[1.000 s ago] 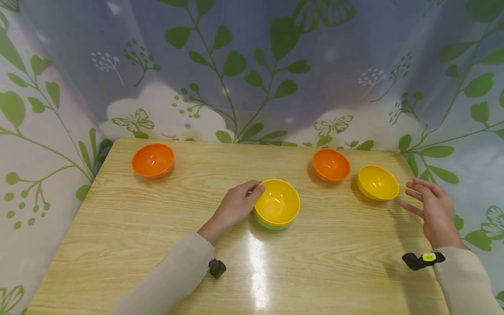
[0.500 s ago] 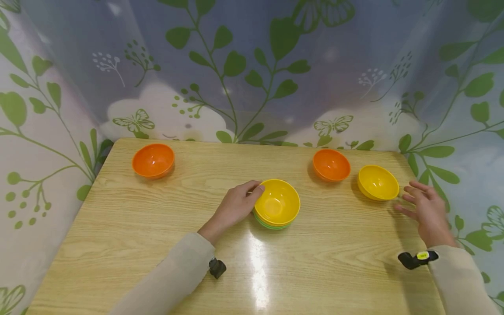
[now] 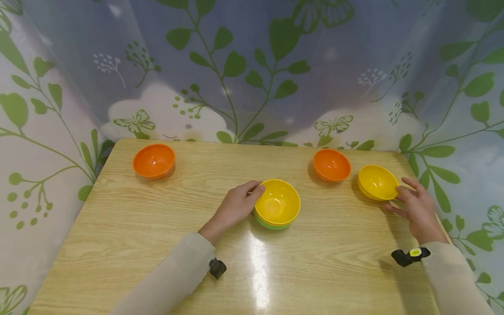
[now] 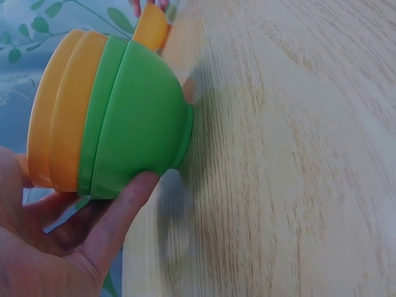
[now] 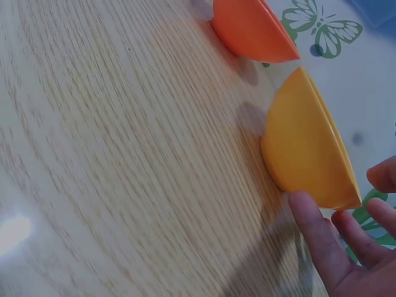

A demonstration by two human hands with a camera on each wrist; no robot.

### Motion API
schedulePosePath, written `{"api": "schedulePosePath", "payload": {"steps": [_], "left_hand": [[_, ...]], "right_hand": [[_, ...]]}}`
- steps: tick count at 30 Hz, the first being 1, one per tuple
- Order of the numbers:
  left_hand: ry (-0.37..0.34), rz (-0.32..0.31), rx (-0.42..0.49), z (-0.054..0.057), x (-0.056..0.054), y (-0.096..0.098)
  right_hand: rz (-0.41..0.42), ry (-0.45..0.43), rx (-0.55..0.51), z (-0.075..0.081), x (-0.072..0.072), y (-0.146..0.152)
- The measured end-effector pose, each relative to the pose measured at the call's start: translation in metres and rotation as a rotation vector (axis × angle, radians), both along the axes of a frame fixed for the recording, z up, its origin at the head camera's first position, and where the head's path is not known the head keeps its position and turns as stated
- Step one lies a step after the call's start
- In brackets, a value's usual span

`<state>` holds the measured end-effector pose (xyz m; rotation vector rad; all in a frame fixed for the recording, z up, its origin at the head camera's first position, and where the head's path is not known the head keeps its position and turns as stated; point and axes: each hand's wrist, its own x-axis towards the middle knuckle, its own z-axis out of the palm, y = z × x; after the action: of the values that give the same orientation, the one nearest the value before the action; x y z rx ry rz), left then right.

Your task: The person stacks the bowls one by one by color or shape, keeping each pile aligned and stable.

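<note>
My left hand (image 3: 236, 206) grips a stack of nested bowls (image 3: 278, 204) at mid-table, thumb at the rim and fingers along the outside. Two yellow bowls top it, over two green bowls (image 4: 139, 117); a fingertip touches the lowest green one in the left wrist view. At the right, a single yellow bowl (image 3: 378, 183) sits on the table. Beside its right side, my right hand (image 3: 420, 214) has its fingers spread and slightly bent. In the right wrist view one fingertip (image 5: 302, 201) is right at the bowl's lower side and the thumb is near the rim.
An orange bowl (image 3: 331, 165) stands just left of the single yellow bowl. Another orange bowl (image 3: 154, 161) is at the table's far left corner. The wooden table (image 3: 315, 267) ends against a leaf-patterned curtain (image 3: 252, 78) behind.
My right hand has moved left from beyond the single yellow bowl until its fingers reach that bowl's side. The left hand and the stack have stayed put.
</note>
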<state>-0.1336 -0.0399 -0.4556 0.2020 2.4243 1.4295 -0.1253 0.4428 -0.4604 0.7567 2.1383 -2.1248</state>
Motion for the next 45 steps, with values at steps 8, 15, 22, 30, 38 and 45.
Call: {"api": "schedulePosePath", "payload": {"steps": [8, 15, 22, 30, 38, 45], "left_hand": [[-0.001, 0.0, 0.006, -0.001, 0.0, 0.0], [-0.007, 0.003, 0.009, -0.001, 0.0, 0.0], [-0.018, 0.001, 0.026, -0.001, 0.001, 0.0], [-0.023, 0.0, 0.028, -0.002, 0.001, -0.001], [-0.019, -0.007, 0.031, -0.002, 0.001, 0.0], [-0.019, -0.01, 0.037, -0.002, 0.001, 0.0]], "right_hand": [[0.034, -0.017, -0.016, -0.005, -0.003, -0.004], [0.005, -0.041, -0.011, -0.008, -0.006, -0.009], [0.008, -0.029, 0.012, -0.012, -0.007, -0.013], [0.006, -0.015, -0.012, -0.012, -0.006, -0.016], [0.012, 0.016, -0.058, -0.006, -0.003, -0.018], [0.037, 0.063, -0.077, 0.002, -0.001, -0.022]]}}
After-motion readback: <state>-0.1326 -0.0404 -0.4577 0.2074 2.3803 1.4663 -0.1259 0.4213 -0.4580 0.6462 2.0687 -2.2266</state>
